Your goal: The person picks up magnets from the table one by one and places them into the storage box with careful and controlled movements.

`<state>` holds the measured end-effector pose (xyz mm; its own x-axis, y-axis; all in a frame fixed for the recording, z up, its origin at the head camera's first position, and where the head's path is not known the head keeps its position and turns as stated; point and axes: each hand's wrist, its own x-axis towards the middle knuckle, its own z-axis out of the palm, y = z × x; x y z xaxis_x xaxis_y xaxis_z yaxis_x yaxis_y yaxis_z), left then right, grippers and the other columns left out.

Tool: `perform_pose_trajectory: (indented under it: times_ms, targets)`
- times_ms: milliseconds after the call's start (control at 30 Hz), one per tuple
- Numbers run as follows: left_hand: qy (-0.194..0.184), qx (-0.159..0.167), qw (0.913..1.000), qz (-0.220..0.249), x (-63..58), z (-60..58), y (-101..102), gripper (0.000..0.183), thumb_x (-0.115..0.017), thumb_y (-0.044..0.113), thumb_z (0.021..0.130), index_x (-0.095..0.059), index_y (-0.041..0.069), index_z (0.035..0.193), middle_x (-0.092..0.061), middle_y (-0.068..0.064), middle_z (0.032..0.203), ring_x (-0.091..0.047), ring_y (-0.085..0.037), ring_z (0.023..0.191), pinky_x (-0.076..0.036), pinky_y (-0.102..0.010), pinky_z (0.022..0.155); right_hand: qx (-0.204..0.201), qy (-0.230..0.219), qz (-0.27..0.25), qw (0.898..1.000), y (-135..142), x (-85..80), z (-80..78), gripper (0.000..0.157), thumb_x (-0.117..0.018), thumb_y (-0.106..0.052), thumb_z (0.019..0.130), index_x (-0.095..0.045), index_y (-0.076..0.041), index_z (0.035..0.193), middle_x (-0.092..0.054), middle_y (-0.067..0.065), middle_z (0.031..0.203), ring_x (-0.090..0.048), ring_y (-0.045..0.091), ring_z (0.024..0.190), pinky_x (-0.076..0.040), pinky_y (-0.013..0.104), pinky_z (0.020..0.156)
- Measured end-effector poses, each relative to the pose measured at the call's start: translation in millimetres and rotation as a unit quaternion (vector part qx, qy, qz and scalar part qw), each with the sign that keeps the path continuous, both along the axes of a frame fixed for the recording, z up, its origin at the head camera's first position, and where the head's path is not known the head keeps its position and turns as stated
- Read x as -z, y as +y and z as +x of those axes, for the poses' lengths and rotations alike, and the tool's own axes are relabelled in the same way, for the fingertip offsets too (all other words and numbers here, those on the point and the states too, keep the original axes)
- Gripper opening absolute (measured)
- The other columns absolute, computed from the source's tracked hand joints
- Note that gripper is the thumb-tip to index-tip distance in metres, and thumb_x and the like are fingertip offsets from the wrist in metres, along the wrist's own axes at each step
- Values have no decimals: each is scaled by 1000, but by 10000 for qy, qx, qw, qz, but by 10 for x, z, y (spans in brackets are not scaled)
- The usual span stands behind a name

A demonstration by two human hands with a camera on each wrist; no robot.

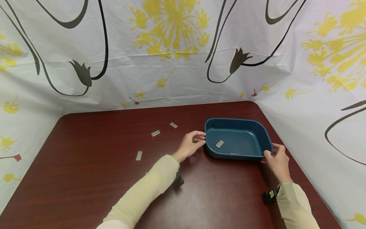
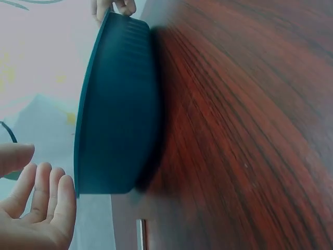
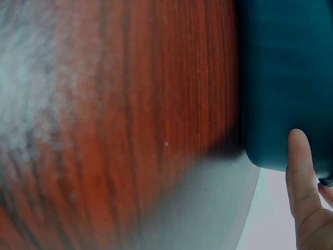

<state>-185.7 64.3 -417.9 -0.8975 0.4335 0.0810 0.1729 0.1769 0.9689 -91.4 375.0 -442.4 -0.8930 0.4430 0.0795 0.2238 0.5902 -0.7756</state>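
Note:
A blue plastic tub stands on the right part of the table, with a small flat grey rectangular piece lying inside. A thin pale strip shows by its front wall; I cannot tell what it is. My right hand grips the front right corner, thumb over the rim and fingers along the outer wall. At the tub's left end is my left hand, its fingertips at the rim and its thumb held apart. Its fingers look relaxed and only lightly bent.
Three more grey rectangular pieces lie left of the tub: one upper, one middle and one lower. The dark red wooden table meets a flower-patterned white sheet behind and at the sides.

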Motion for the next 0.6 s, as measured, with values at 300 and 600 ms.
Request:
perform_pose_trajectory:
  times_ms: [300,600]
  targets:
    - [-32,-135,9999,100,39,-24,-137,28,-60,6,83,-58,0,111,-60,-15,102,-58,-23,91,-47,-28,77,-32,1,-17,10000,-3,1,0,47,-38,-13,87,-24,5,129,-44,26,107,-58,4,54,-49,20,50]
    - [-400,-329,9969,595,-68,8,-356,30,-58,3,84,-55,-4,112,-57,-23,107,-56,-27,96,-46,-29,80,17,11,-35,10000,7,15,-5,47,-38,-13,87,-25,4,128,-44,27,107,-57,4,53,-49,19,49]
